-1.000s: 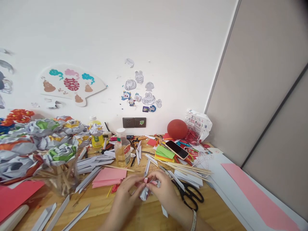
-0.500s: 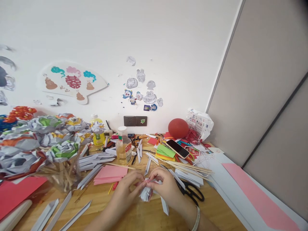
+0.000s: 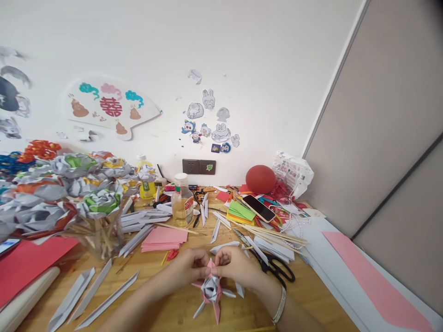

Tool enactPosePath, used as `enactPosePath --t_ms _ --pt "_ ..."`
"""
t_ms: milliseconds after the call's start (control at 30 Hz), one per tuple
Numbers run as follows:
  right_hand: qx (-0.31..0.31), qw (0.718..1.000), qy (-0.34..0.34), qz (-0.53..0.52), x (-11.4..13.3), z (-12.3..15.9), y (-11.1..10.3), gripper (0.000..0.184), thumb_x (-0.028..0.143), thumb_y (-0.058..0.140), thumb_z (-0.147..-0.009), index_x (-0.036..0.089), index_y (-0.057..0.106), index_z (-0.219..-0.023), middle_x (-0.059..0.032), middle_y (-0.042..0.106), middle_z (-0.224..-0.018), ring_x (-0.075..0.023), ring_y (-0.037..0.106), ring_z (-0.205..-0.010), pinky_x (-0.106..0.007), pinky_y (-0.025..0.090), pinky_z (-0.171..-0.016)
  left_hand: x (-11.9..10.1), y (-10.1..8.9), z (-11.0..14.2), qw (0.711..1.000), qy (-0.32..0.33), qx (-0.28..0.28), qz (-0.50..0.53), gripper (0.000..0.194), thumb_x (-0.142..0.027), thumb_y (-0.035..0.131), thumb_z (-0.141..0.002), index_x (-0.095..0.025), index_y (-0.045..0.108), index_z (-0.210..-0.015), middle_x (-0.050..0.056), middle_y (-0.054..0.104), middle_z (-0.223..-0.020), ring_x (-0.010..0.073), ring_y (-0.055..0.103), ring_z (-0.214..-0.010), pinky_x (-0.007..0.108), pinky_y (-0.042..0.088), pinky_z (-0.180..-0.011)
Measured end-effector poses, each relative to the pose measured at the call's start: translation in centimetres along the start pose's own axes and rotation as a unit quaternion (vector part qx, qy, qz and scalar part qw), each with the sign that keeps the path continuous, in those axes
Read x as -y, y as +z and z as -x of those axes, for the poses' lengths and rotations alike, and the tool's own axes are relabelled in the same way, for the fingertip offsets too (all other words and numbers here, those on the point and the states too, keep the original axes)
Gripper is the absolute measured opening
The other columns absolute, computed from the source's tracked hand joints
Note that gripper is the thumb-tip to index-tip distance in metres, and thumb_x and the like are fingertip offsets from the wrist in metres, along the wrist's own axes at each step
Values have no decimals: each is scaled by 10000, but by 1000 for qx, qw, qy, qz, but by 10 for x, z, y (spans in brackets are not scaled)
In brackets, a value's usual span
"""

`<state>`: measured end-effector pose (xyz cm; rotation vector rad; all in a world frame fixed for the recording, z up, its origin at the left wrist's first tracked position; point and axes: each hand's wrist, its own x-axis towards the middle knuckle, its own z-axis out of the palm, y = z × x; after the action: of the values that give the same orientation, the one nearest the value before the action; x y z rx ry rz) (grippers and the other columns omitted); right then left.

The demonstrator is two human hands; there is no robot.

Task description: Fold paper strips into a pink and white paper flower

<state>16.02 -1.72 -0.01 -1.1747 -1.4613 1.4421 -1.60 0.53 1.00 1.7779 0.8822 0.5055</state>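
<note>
Both my hands meet over the wooden table (image 3: 166,304) near its front edge. My left hand (image 3: 187,269) and my right hand (image 3: 235,265) pinch the top of a folded paper flower (image 3: 210,291). The flower has a grey rolled centre and pink and white pointed petals spreading outward. A bracelet sits on my right wrist. Black scissors (image 3: 277,269) lie just right of my right hand. A stack of pink paper (image 3: 162,239) lies beyond my left hand.
Finished paper flowers on sticks (image 3: 58,193) fill the left side. A glass bottle (image 3: 182,206), a phone (image 3: 260,208), a red ball (image 3: 260,179), wooden skewers (image 3: 277,236) and folded white strips (image 3: 97,295) clutter the table. Red paper (image 3: 31,258) lies at the left, pink paper (image 3: 374,281) at the right.
The flower now shows pink and white petals spread out below my fingers. My hands have shifted slightly toward me, and the view has tilted up a little.
</note>
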Motion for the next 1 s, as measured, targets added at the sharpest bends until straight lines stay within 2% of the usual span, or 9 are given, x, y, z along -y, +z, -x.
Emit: enactPosePath --t_ms 133,267,367,467,600,733,833,1000 --pt "-39 997 -35 49 4 3 3 179 165 726 -608 158 547 -600 52 542 -564 -94 520 -537 -199 390 -525 -3 -1 2 1000 10 -23 -16 290 -410 643 -722 -162 544 -611 -40 520 -609 113 466 -576 184 340 -498" --pt "-31 995 -52 78 8 6 3 83 157 672 -663 157 590 -648 36 578 -595 -109 552 -564 -202 414 -534 -6 -1 2 999 9 -39 -5 302 -421 662 -700 -163 550 -592 -41 518 -613 112 467 -576 187 338 -504" --pt "-18 992 -73 98 11 8 3 30 148 651 -684 156 624 -694 34 597 -613 -108 557 -576 -199 412 -550 -6 -2 2 999 -15 -19 42 379 -528 624 -704 -165 539 -636 -29 556 -617 125 518 -570 209 395 -521" --pt "-32 989 -96 109 14 10 4 33 151 646 -695 156 624 -671 34 601 -615 -107 552 -580 -195 402 -549 -7 -4 0 994 -41 6 99 474 -642 559 -694 -170 535 -735 -19 598 -619 142 565 -560 240 437 -529" --pt "-58 984 -113 129 18 12 8 75 119 655 -682 154 624 -623 30 609 -612 -114 560 -588 -193 400 -544 -7 -5 -1 989 -54 10 140 454 -585 678 -623 -170 537 -743 -51 580 -594 102 524 -514 191 383 -479" --pt "-69 949 -190 243 23 15 9 137 104 647 -729 170 637 -610 21 623 -623 -129 567 -635 -216 393 -599 0 -4 -3 985 -54 1 161 430 -543 697 -629 -176 478 -684 -61 574 -550 77 475 -442 171 327 -427" --pt "-62 917 -254 300 23 16 9 150 121 586 -812 189 656 -698 1 655 -705 -142 582 -706 -240 407 -667 6 -3 -5 985 -45 -7 166 443 -557 693 -623 -175 479 -687 -83 525 -513 67 430 -412 169 294 -412" --pt "-16 859 -369 354 22 18 6 236 180 437 -915 180 658 -830 -59 663 -792 -177 561 -776 -291 440 -725 11 -4 -8 988 -38 -30 147 477 -607 671 -613 -173 482 -671 -100 452 -481 69 379 -414 179 271 -418"
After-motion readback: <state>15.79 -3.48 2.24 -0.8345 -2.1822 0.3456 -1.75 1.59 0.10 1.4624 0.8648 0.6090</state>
